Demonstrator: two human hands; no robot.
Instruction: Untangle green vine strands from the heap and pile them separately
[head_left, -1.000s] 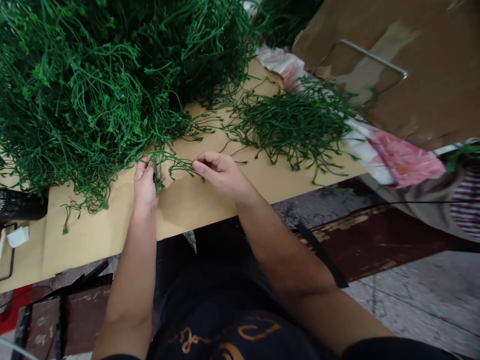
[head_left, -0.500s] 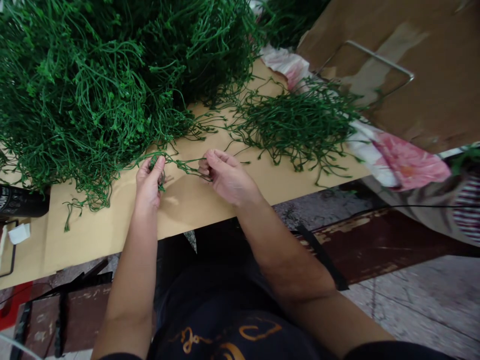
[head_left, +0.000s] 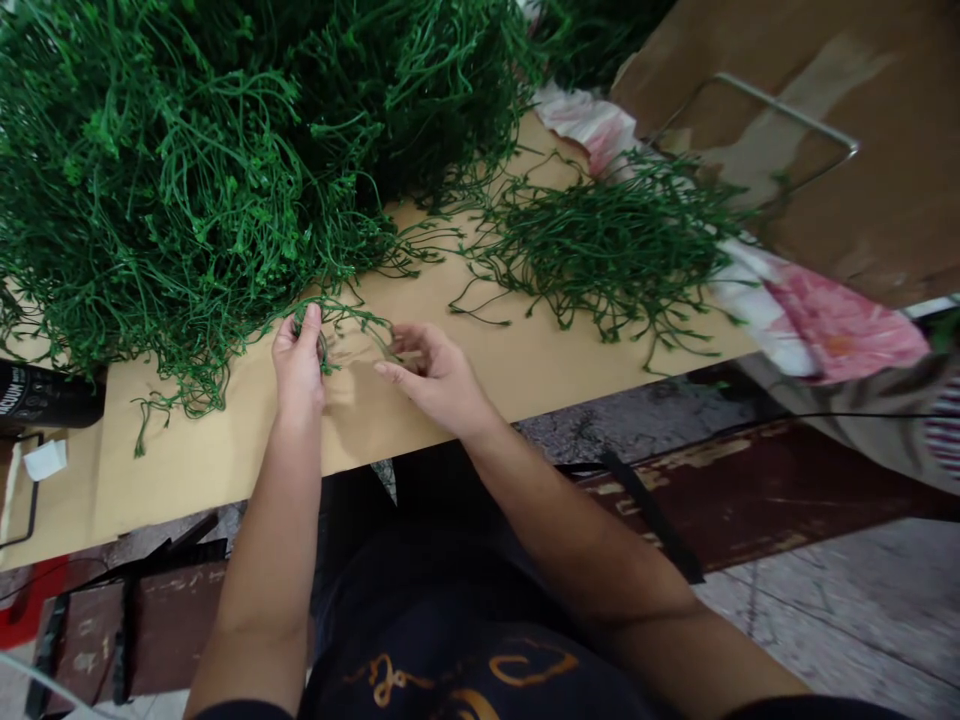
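Observation:
My left hand (head_left: 300, 358) is closed round a small bunch of green plastic stems (head_left: 349, 312), whose tips stick out to the right. Just right of those tips is my right hand (head_left: 431, 372), fingers apart and thumb stretched out, with nothing gripped. Behind my left hand rises a large heap of green stems (head_left: 202, 190). A smaller pile of stems (head_left: 607, 240) lies to the right, beyond my right hand. Both piles rest on the tan tabletop (head_left: 420, 430).
A black cylinder (head_left: 45, 397) and a white paper scrap (head_left: 46, 460) are at the left. Pink and white plastic (head_left: 844, 325) lies at the right beside a brown cardboard box (head_left: 847, 220) with a metal wire handle (head_left: 787, 108). A dark red bench (head_left: 787, 490) stands below.
My right hand has let go of the stems, opened and moved slightly down. My left hand still holds its bunch. The view has shifted a little.

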